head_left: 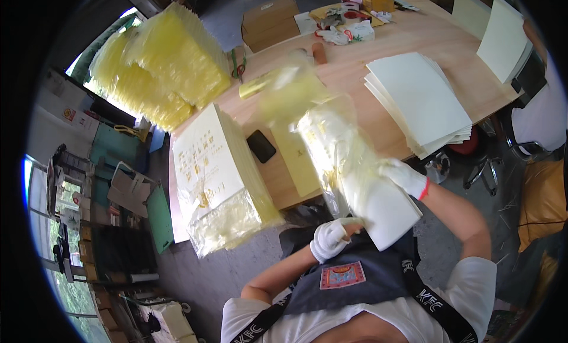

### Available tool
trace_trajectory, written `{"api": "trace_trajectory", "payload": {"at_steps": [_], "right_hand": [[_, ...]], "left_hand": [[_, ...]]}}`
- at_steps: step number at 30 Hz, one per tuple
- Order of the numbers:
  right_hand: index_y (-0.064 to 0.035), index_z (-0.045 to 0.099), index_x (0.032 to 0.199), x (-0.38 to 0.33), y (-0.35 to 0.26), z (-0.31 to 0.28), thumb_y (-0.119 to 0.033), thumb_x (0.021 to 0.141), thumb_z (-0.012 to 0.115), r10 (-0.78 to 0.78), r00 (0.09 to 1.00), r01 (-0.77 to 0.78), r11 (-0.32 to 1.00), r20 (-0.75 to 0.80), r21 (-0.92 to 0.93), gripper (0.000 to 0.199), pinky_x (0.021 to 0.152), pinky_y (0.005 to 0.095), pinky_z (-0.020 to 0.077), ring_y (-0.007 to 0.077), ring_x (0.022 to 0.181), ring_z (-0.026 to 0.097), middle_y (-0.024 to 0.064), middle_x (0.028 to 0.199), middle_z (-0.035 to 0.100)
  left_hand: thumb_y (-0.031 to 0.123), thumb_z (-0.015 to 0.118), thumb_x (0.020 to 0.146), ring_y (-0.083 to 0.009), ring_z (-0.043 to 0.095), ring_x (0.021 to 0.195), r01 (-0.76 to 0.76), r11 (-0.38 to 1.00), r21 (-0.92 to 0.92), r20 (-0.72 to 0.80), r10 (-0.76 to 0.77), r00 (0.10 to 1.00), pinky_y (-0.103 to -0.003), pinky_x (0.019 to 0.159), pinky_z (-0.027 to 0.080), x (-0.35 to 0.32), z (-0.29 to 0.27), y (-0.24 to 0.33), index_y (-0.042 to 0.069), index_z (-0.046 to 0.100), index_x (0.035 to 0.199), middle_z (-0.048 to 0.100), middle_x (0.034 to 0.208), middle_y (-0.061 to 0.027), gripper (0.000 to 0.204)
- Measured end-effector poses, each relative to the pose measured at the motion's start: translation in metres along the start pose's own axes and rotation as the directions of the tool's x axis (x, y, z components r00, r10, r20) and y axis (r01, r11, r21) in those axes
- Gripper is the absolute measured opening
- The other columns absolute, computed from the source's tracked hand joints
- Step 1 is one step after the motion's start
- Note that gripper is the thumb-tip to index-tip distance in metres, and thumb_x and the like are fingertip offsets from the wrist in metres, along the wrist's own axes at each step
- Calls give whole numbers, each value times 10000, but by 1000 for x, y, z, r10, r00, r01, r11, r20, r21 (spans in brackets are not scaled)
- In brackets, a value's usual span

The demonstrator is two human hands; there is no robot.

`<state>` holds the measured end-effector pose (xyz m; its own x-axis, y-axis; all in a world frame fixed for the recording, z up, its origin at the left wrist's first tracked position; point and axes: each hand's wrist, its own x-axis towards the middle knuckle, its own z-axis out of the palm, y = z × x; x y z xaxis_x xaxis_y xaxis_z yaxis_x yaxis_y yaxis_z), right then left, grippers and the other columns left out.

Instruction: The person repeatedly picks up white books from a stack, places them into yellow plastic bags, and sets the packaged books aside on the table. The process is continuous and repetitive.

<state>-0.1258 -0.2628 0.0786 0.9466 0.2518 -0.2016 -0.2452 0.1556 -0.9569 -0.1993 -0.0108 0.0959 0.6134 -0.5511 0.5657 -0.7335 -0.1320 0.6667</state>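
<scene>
left hand (332, 239), gloved with the thumb bare, is closed on the near left edge of a white sheet (387, 216); right hand (403, 176), also gloved, lies against the sheet's right edge, and glare hides whether its fingers grip. the white sheet slants in front of the person's apron, just off the near edge of the worktop (349, 64), its far part covered by a clear bag (331, 133) with gold marks showing; the bag's far end is blurred.

bagging this piece looks partly done, since its near end is bare. on the left, a tall stack of gold-printed pieces (210, 157) with film round its near end seems to be finished work. much appears left: a fanned stack of white sheets (420, 100) lies on the right, and a big pile of yellowish film (171, 62) stands at the far left.
</scene>
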Motion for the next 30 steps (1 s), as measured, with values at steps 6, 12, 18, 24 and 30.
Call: {"api": "trace_trajectory", "payload": {"at_steps": [6, 12, 18, 24, 30], "right_hand": [[-90, 661, 970, 50, 2, 51, -214, 895, 617, -245, 956, 290, 703, 162, -649, 151, 740, 343, 492, 120, 838, 606, 12, 913, 656], [-107, 633, 924, 39, 56, 67, -215, 835, 668, -386, 912, 285, 353, 138, -891, 144, 744, 367, 484, 180, 816, 602, 36, 857, 627], [-89, 579, 1094, -45, 35, 82, -276, 744, 724, -708, 701, 147, 29, 84, -989, 423, 819, 407, 469, 294, 908, 595, 79, 996, 616], [-85, 577, 926, -26, 80, 26, -344, 884, 554, -223, 953, -233, -114, -204, -966, 263, 555, 450, 490, 302, 595, 643, 114, 667, 646], [-98, 576, 803, -73, 57, 46, -335, 905, 498, -174, 985, -37, -147, -10, -988, 270, 539, 428, 491, 277, 531, 628, 90, 608, 630]], "left_hand": [[-18, 571, 718, -279, 659, 732, 71, 994, 84, 38, -74, 997, -374, 599, 526, 99, 16, -12, 163, 646, 1137, 676, 863, -110, 462], [-4, 563, 801, -281, 672, 852, 254, 966, 43, 81, -257, 963, -363, 705, 535, 90, 24, -31, 107, 623, 1058, 682, 943, -125, 286], [71, 681, 785, -320, 654, 699, 328, 931, 161, 38, -338, 940, -397, 613, 515, -7, 28, -59, 106, 631, 839, 659, 792, -119, 82], [142, 684, 757, -318, 590, 732, 401, 665, 630, -53, -479, 876, -418, 613, 478, -108, 13, -87, 99, 599, 862, 584, 780, -110, 142], [95, 665, 850, -148, 572, 652, 749, 624, -223, -519, -726, 450, -291, 615, 472, -162, -5, -50, 60, 558, 849, 611, 787, -50, 112]]}}
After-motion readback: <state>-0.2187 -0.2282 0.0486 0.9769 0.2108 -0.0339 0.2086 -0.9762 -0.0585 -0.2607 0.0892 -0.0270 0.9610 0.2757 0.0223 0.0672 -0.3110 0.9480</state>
